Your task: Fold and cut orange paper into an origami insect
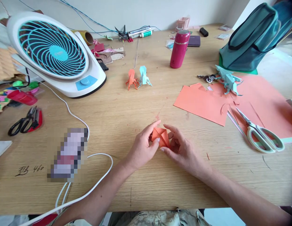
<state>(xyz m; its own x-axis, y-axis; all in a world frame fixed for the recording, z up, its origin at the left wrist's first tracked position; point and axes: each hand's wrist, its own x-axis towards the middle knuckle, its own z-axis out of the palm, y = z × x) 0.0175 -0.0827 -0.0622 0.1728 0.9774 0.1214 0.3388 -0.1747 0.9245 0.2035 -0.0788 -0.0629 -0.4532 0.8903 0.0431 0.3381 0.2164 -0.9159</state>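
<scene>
A small folded piece of orange paper is held between both hands, just above the wooden table. My left hand is closed on its left side, thumb pressed on the front face and index finger along the top edge. On the other side, my right hand curls with thumb and fingers at the paper's right edge. Creases and folded flaps show on the face toward me. Farther back stand an orange paper insect and a light blue paper insect, side by side.
To the right lie orange paper sheets, white-handled scissors and a blue paper figure. A pink flask and a teal bag stand behind. At left are a fan, black-handled scissors, a blurred phone and a white cable.
</scene>
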